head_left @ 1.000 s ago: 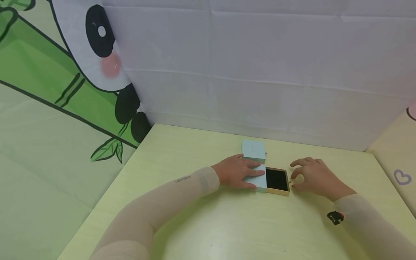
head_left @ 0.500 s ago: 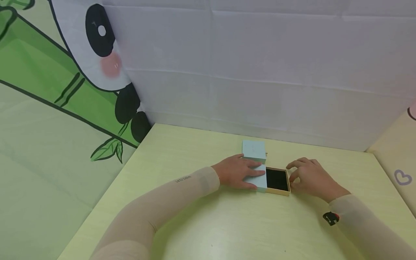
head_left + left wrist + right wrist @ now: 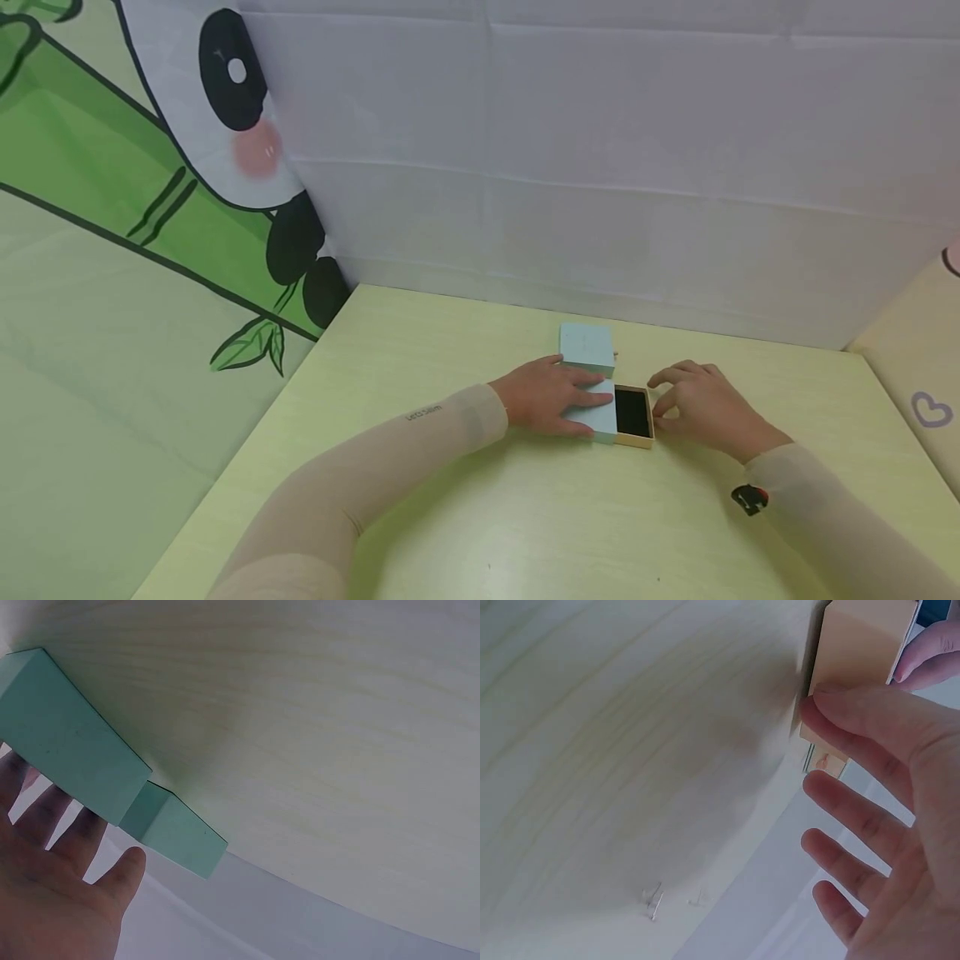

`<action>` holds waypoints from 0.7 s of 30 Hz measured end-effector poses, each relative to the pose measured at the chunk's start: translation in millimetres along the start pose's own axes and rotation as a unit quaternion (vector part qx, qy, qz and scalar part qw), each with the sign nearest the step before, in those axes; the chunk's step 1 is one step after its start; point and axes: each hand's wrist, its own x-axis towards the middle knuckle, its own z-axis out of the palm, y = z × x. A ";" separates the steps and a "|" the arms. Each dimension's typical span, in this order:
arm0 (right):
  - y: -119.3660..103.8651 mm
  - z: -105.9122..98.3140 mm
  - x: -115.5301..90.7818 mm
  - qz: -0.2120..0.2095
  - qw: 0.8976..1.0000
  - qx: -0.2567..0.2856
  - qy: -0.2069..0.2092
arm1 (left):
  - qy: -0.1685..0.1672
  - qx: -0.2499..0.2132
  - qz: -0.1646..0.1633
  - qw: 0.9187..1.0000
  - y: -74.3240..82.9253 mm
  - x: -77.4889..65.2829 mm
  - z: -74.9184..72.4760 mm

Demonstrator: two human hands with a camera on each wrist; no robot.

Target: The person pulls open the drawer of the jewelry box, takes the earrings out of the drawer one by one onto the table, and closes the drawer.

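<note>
My left hand point(image 3: 540, 396) lies with spread, straight fingers on top of a pale blue-green drawer box point(image 3: 592, 417). Out of its right side sticks a tan-edged drawer point(image 3: 636, 442) with a black inside. At the drawer's right end is my right hand point(image 3: 708, 412). In the right wrist view its thumb and index fingertip meet in a pinch against the drawer's tan front point(image 3: 862, 649), and the other fingers are held away. The small pull on that front is hidden by the fingertips.
Directly behind the first box stands a second blue-green box point(image 3: 587, 346), its small pull at the right side. Both rest on a pale wooden table point(image 3: 480, 517). A white cloth wall point(image 3: 600, 167) rises at the back, and a panda-print cloth point(image 3: 112, 333) hangs at the left.
My right hand has moved left onto the drawer's end, and the drawer has slid partly leftward into its box. My left hand has stayed on the box.
</note>
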 end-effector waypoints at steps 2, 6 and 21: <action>-3.3 0.5 3.1 -0.002 1.000 0.003 -0.001 | 0.000 0.000 0.000 1.000 -0.3 0.4 0.8; -9.6 2.2 9.9 -0.010 1.000 0.001 0.001 | -0.004 0.002 -0.005 1.000 -0.5 1.3 1.7; -32.1 7.7 33.8 -0.032 0.999 0.021 0.011 | 0.002 0.007 0.004 1.000 -0.1 -2.2 -1.0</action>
